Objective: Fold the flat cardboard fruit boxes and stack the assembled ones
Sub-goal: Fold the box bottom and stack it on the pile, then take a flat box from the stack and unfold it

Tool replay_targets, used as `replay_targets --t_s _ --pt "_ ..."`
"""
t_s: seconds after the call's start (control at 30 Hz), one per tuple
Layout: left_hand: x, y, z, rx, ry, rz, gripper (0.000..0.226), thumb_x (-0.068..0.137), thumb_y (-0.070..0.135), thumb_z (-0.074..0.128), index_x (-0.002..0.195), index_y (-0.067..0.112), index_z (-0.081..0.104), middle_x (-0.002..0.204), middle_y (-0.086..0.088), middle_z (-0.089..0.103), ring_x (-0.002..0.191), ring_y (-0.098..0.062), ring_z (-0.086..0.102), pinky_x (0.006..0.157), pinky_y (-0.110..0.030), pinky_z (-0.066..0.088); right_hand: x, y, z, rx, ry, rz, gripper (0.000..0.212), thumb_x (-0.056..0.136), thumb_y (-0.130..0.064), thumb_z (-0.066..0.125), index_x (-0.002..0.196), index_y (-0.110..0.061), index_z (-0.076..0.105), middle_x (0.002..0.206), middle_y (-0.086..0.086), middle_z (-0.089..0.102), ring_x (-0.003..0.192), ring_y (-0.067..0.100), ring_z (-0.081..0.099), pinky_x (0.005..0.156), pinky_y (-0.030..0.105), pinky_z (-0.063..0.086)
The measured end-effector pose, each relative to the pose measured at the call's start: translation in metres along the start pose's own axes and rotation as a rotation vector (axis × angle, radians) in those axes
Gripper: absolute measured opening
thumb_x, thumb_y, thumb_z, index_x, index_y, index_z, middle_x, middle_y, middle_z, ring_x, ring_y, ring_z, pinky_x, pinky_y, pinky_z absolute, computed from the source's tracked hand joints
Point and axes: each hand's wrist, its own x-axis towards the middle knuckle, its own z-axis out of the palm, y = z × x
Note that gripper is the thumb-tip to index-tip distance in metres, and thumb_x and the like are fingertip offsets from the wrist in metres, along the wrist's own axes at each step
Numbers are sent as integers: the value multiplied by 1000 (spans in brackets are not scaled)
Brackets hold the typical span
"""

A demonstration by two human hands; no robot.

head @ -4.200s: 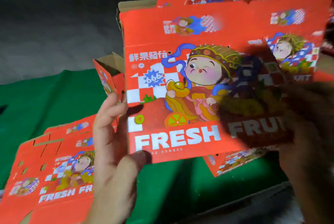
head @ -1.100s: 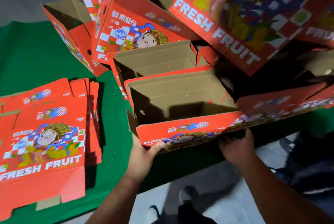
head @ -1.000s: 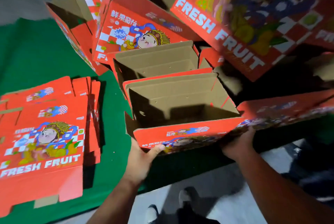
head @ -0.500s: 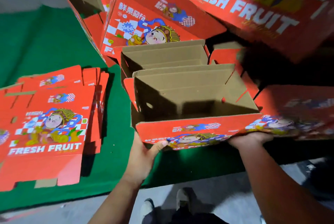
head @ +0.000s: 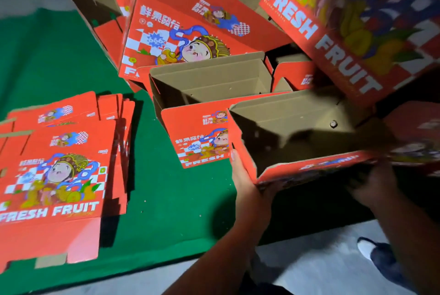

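Gripping the open box near edge, both hands, left hand, right hand.

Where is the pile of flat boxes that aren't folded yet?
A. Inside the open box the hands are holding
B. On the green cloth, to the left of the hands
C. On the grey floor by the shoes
B: the stack of flat boxes lies on the green cloth, left of the left hand that holds the open box.

green cloth, grey floor (shoe)

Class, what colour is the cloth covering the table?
Green cloth, clearest in the head view.
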Motion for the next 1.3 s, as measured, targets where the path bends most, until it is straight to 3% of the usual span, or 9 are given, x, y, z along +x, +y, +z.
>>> replay_targets --t_s 0.17,0.33,0.53,0.63,0.77,0.83,1.0,1.2,1.3 --pt "10 8 2 82 -279 -65 111 89 34 79 163 13 -1 164 -24 20 155 -40 20 123 -54 26 -52 98 16 28 -383 159 72 102 -62 33 141 -6 56 129 21 63 119 38 60 113 53 40" --pt "15 21 -35 387 -591 -125 117 90 38 74 162 20 -17 165 -15 15 154 -25 23 122 -40 30 -74 112 40 115 -203 109 40 105 -47 34 111 -20 63 97 7 67 85 23 64 78 36 52" --pt "-25 1 -122 56 -193 -169 47 102 7 58 141 29 44 138 -2 55 79 7 60 78 -8 46 -135 193 41 -334 -171 284 11 103 -19 52 97 -17 61 83 5 56 62 18 54 54 26 43" --pt "-31 -16 -185 77 -2 -137 36 100 1 59 129 23 58 133 -3 64 105 -5 64 103 -26 49 -173 224 67 -537 -371 222 10 105 -11 48 105 -16 57 90 9 58 60 19 53 51 23 40" --pt "-15 -46 -303 529 275 25 38 91 15 65 129 9 64 123 -9 64 119 -34 59 106 -45 44 -211 248 110 -796 -556 139 18 105 -11 48 120 -10 59 106 17 66 71 23 58 60 25 41" --pt "-4 -64 -360 786 293 -133 68 83 42 53 144 11 54 142 -21 56 137 -41 46 113 -48 33 -229 264 127 -838 -591 134 21 106 -12 47 123 -9 59 112 21 68 70 22 59 59 26 42" --pt "-10 -111 -425 1278 -31 -296 109 82 84 47 165 28 5 171 -15 3 151 -43 13 124 -50 13 -258 319 157 -906 -625 148 14 107 -21 48 113 -19 60 113 13 71 75 20 62 61 25 47" --pt "-57 -111 -366 1101 -520 74 90 91 72 39 164 36 1 167 -1 11 152 -36 10 127 -50 3 -251 364 194 -988 -521 -20 47 92 -40 72 132 -23 53 127 7 62 108 24 61 96 38 50" --pt "-72 -105 -382 862 -291 193 79 95 50 55 163 28 23 160 -4 32 145 -27 27 125 -47 18 -236 361 199 -1314 -295 -283 88 83 -51 79 153 -18 38 142 21 45 129 38 49 107 41 45"
